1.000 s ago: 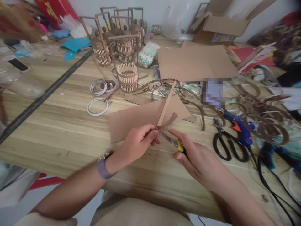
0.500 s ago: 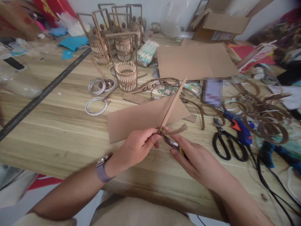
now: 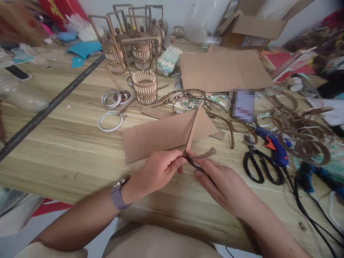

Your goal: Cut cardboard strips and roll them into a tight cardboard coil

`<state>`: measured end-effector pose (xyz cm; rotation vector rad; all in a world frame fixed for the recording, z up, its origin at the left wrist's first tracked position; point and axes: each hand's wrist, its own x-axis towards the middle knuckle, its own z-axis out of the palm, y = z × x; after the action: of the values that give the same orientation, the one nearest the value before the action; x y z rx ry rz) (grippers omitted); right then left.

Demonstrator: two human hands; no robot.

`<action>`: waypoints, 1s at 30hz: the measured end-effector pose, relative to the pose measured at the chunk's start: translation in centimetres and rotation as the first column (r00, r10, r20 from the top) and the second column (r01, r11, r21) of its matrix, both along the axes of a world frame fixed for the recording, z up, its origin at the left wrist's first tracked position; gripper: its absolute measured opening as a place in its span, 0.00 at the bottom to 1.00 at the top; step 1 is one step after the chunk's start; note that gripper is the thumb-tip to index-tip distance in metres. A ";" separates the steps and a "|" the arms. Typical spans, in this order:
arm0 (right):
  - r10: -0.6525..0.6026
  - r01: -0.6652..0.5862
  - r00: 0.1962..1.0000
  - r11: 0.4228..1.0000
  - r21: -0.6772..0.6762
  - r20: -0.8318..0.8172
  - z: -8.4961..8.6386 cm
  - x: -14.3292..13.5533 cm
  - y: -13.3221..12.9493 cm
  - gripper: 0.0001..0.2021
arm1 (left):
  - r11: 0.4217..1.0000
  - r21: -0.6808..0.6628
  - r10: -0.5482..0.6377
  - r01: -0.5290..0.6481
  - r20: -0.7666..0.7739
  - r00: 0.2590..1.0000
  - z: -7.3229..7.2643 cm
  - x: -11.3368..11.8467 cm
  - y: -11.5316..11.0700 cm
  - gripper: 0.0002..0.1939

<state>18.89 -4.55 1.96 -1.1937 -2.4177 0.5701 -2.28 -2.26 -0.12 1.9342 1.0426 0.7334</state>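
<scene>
A narrow cardboard strip (image 3: 194,129) with a corrugated edge slants up and away from my fingertips. My left hand (image 3: 161,168), a watch on its wrist, pinches the strip's near end. My right hand (image 3: 221,181) is wrapped round a utility knife (image 3: 194,164), whose blade lies against that near end. A thin peeled paper layer (image 3: 206,154) curls off to the right above my right fingers. Beneath the strip, a flat cardboard piece (image 3: 156,138) rests on the wooden table (image 3: 67,143).
Beyond the hands stand a small stick basket (image 3: 145,87) and several lidded ones. Tape rings (image 3: 110,121) lie to the left. On the right are black-handled scissors (image 3: 252,166), a blue glue gun (image 3: 278,150), cables and curled strips (image 3: 303,132). Cardboard sheets (image 3: 223,70) lie behind.
The strip's far end has swung lower and to the left. The knife blade has turned and shows less of its face. Both hands stay nearly in place.
</scene>
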 end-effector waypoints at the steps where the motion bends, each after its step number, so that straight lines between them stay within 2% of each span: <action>1: -0.001 0.001 1.000 1.000 -0.016 -0.021 0.1 -0.1 0.0 0.22 | 1.000 -0.004 -0.002 0.002 0.007 1.000 0.0 0.0 0.0 0.16; 9: -0.055 0.017 0.980 0.980 -0.200 -0.189 0.0 0.5 -0.3 0.19 | 0.997 -0.073 -0.020 0.025 0.078 0.997 0.3 0.1 -0.1 0.17; 13: -0.078 0.046 0.991 0.962 -0.267 -0.111 0.1 0.6 -0.5 0.21 | 0.985 -0.172 0.056 -0.032 0.140 0.988 0.1 0.1 0.0 0.14; 17: 0.026 -0.015 0.999 0.959 -0.284 0.035 0.1 0.1 -0.9 0.13 | 0.966 -0.242 0.132 -0.087 0.174 0.976 -0.1 0.2 -0.1 0.14; 19: 0.092 -0.070 0.992 0.968 -0.240 0.086 0.0 -0.2 -0.9 0.12 | 0.968 -0.236 0.129 -0.087 0.169 0.977 0.0 0.2 -0.1 0.14; 21: 0.087 -0.075 0.993 0.988 -0.136 0.082 -0.3 -0.2 -0.7 0.09 | 0.971 -0.225 0.113 -0.077 0.153 0.982 0.1 0.2 -0.2 0.13; 23: -0.029 0.029 0.999 1.000 0.001 0.017 -0.7 -0.1 -0.4 0.06 | 0.975 -0.215 0.094 -0.063 0.136 0.986 0.3 0.2 -0.2 0.13; 26: -0.212 0.232 0.969 0.959 0.163 -0.127 -1.0 0.0 -0.2 0.06 | 0.988 -0.151 0.040 -0.028 0.081 0.996 0.3 0.2 -0.3 0.14; 28: -0.232 0.274 0.952 0.936 0.219 -0.199 -1.1 -0.2 -0.2 0.05 | 0.999 -0.051 0.000 0.001 0.019 1.000 0.1 0.3 -0.5 0.14; 30: -0.205 0.265 0.947 0.933 0.243 -0.246 -1.2 -0.5 -0.4 0.04 | 0.997 0.071 -0.041 0.043 -0.033 0.999 -0.1 0.4 -0.6 0.15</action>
<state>18.39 -4.97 0.74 -1.2098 -2.0511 0.2649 -1.90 -2.89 -0.24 2.0289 1.0034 0.7281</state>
